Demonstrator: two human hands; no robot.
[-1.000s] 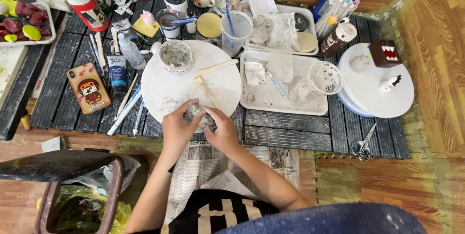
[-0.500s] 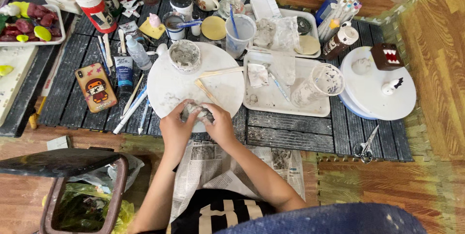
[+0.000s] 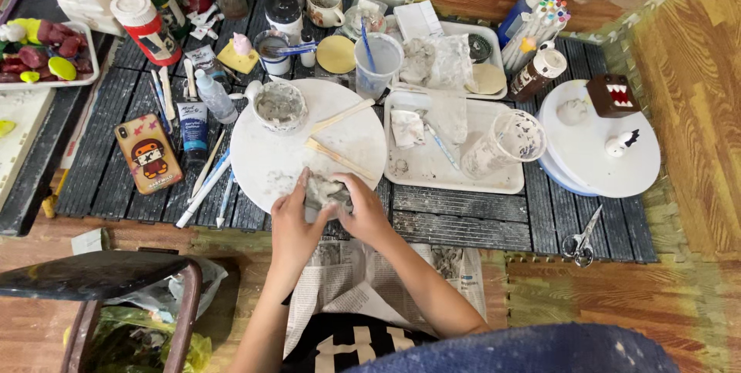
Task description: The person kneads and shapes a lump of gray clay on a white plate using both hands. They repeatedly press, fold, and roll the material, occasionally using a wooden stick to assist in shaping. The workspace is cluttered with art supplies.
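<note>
- Left hand (image 3: 292, 222) and right hand (image 3: 363, 211): both cup 1 grey clay lump (image 3: 324, 190); each grip is pressed together on the lump from opposite sides, which keeps the soft mass steady between the palms.
- The clay lump sits at the near edge of the round white board (image 3: 266, 161), close to the body, so the work stays over a wipeable surface.
- 2 wooden sticks (image 3: 340, 137) lie on the board just beyond the hands, within easy reach.
- A clay-smeared cup (image 3: 279, 104) stands at the board's far edge, apart from the lump.
- A white tray (image 3: 455, 180) lies just right of the board; a phone (image 3: 148, 154) lies well left, away from the wet clay.
- Newspaper (image 3: 340, 280) covers the lap, probably to catch drips.
</note>
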